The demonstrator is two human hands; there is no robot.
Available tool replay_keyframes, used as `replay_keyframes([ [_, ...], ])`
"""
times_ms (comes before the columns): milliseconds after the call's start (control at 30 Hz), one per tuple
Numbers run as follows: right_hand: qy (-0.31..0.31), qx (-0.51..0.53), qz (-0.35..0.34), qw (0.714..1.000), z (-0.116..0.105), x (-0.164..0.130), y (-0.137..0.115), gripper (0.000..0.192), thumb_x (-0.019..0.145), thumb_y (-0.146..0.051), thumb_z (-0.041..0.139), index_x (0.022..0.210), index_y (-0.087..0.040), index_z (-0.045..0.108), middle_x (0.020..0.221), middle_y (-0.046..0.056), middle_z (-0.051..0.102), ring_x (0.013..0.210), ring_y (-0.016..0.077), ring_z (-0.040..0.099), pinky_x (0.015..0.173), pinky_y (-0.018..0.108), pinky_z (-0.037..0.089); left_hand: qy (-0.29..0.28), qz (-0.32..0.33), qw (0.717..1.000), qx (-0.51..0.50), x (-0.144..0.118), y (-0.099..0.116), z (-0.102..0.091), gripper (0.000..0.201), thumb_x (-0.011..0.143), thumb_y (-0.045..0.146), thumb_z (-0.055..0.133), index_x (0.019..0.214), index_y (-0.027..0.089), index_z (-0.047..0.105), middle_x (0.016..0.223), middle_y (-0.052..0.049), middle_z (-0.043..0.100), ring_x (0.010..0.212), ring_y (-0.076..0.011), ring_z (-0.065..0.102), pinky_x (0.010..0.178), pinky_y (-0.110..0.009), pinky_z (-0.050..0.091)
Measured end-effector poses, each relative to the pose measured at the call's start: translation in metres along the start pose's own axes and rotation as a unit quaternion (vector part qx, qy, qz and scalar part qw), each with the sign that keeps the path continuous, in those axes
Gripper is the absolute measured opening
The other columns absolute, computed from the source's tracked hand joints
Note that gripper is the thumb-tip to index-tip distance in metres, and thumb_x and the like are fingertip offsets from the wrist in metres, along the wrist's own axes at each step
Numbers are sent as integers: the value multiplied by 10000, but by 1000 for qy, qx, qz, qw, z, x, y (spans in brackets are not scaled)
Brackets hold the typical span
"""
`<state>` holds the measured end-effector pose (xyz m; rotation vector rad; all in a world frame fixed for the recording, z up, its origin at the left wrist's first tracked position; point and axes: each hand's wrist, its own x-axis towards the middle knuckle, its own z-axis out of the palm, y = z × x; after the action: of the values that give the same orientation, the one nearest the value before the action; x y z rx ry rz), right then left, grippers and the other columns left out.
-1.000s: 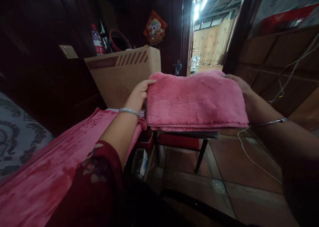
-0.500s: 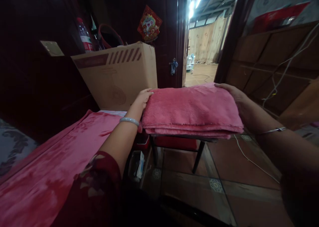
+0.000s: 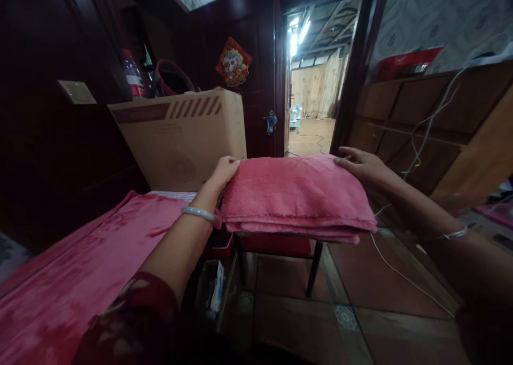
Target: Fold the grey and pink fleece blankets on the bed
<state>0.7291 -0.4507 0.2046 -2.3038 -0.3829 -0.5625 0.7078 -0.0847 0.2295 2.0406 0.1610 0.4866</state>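
A folded pink plush blanket lies in a thick, flat stack on a small dark-legged stand. My left hand is closed at its far left corner, with the fingertips partly hidden behind the edge. At the far right corner, my right hand has its fingers apart. One digit touches the blanket's top and another reaches past the edge. The layered folds face me along the near side. Under the blanket, a red surface shows between the stand's legs.
On the left, a bed with a pink cover runs toward me. A large cardboard box stands at its far end, below a bottle. Wooden drawers line the right, with cables hanging down. A doorway opens ahead.
My right hand has loosened from the blanket's right edge and its fingers have spread. My left hand stays at the left corner. The view has tilted up and shifted slightly right.
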Motion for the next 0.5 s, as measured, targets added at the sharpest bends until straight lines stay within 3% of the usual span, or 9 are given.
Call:
replay_keyframes([
  [100, 14, -89, -136, 987, -5, 11, -20, 680, 920, -614, 527, 1473, -218, 521, 1364, 145, 620, 1236, 359, 593, 1054, 563, 467, -10, 133, 978, 158, -11, 20, 3, 442, 891, 324, 584, 1269, 108, 660, 1438, -172, 566, 1392, -292, 455, 1201, -439, 287],
  [167, -18, -119, -245, 962, 0, 12, -36, 683, 944, -647, 452, 1524, -287, 451, 1524, 100, 485, 1390, 359, 454, 1125, 590, 389, -57, 225, 935, 267, -22, 30, 9, 578, 939, 478, 515, 1433, 179, 547, 1559, -135, 450, 1479, -312, 331, 1226, -507, 207],
  [233, -79, -154, -302, 937, 13, 7, -44, 707, 944, -684, 416, 1552, -324, 397, 1591, 74, 394, 1450, 367, 367, 1152, 620, 332, -118, 269, 896, 333, -34, 33, 17, 686, 927, 627, 474, 1519, 282, 436, 1628, -79, 352, 1524, -345, 219, 1226, -587, 134],
  [367, -153, -190, -310, 919, 38, -11, -34, 793, 927, -729, 412, 1594, -314, 307, 1613, 92, 350, 1473, 376, 323, 1162, 635, 297, -194, 295, 857, 376, -50, 15, 25, 854, 849, 781, 469, 1568, 345, 319, 1651, -60, 305, 1504, -357, 261, 1213, -580, 184],
  [500, -141, -180, -305, 924, 44, -20, -21, 793, 923, -701, 453, 1595, -310, 300, 1616, 95, 341, 1480, 361, 316, 1172, 624, 277, -176, 316, 861, 358, -50, 1, 26, 887, 818, 790, 513, 1559, 333, 342, 1634, -71, 334, 1470, -344, 324, 1206, -520, 229],
])
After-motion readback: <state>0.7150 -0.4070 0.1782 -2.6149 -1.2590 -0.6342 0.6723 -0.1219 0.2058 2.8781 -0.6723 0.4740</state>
